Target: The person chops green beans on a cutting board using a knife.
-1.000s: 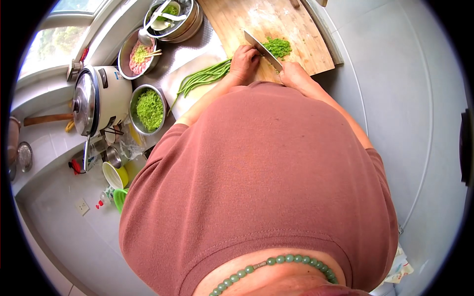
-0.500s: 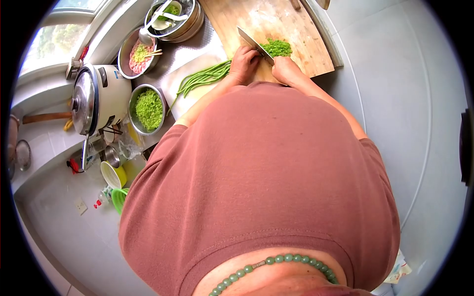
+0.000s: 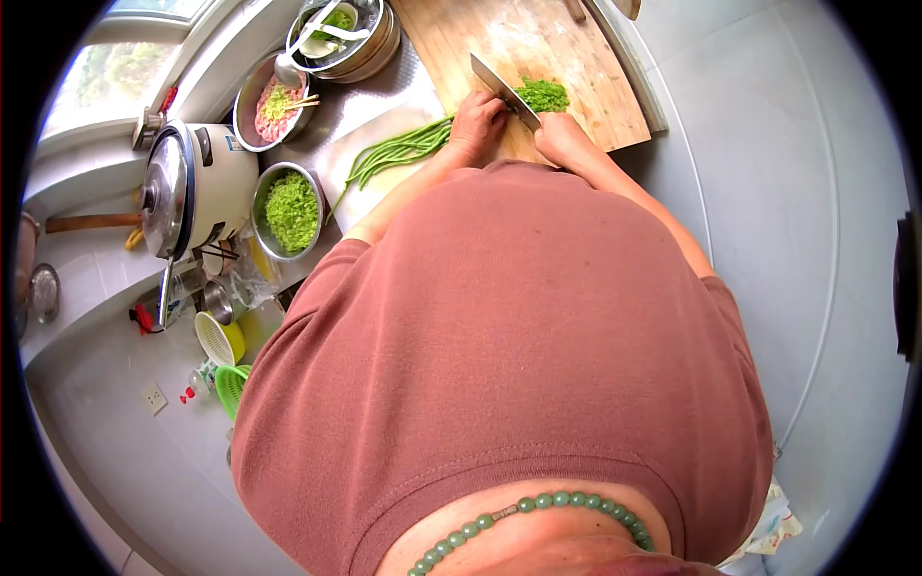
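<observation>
My right hand [image 3: 564, 136] is closed round the handle of a kitchen knife [image 3: 499, 84], its broad blade slanting up and left across the wooden cutting board [image 3: 442, 29]. Curled over a bunch of long green beans [image 3: 399, 154], my left hand [image 3: 477, 123] presses them near the blade. The beans trail off to the left over a pale surface. On the blade's right side lies a pile of finely chopped green beans [image 3: 544, 95]. The bean ends under my left fingers are hidden.
Left of the beans stand a bowl of chopped greens [image 3: 291, 211] and a bowl of minced meat [image 3: 274, 110] with chopsticks and a spoon. Stacked bowls [image 3: 370, 58] sit at the back. A white rice cooker [image 3: 216, 178] is further left, above several baskets.
The knife and both hands sit very slightly further right in view. My grip on the knife and on the beans stays the same.
</observation>
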A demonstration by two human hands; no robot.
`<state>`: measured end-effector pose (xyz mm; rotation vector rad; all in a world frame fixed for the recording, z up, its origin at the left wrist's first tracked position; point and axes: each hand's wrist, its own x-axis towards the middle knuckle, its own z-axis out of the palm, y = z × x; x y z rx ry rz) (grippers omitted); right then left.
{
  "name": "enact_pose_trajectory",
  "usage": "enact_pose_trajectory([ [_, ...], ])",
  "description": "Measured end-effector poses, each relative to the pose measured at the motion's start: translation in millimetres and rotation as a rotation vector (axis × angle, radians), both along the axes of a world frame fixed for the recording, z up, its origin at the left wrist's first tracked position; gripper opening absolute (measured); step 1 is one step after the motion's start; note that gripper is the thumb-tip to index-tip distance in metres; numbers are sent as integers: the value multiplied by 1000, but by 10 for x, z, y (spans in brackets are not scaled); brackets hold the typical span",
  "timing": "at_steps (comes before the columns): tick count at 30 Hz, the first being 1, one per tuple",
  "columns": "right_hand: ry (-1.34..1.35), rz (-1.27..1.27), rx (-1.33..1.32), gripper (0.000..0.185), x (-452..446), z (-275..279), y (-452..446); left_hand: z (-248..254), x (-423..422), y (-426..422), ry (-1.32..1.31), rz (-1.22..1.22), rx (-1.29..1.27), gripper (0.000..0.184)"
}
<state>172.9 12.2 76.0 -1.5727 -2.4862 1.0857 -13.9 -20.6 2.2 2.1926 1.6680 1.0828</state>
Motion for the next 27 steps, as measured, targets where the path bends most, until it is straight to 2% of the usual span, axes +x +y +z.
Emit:
enact_pose_trajectory([
  [11,49,-22,-65,25,143,46,-118,2,38,-18,-21,46,-54,16],
  [20,-92,31,-7,25,-97,49,-37,-6,30,-14,-21,46,-51,15],
  [27,-49,0,13,24,-111,-13,-21,21,33,-23,-55,44,0,15],
])
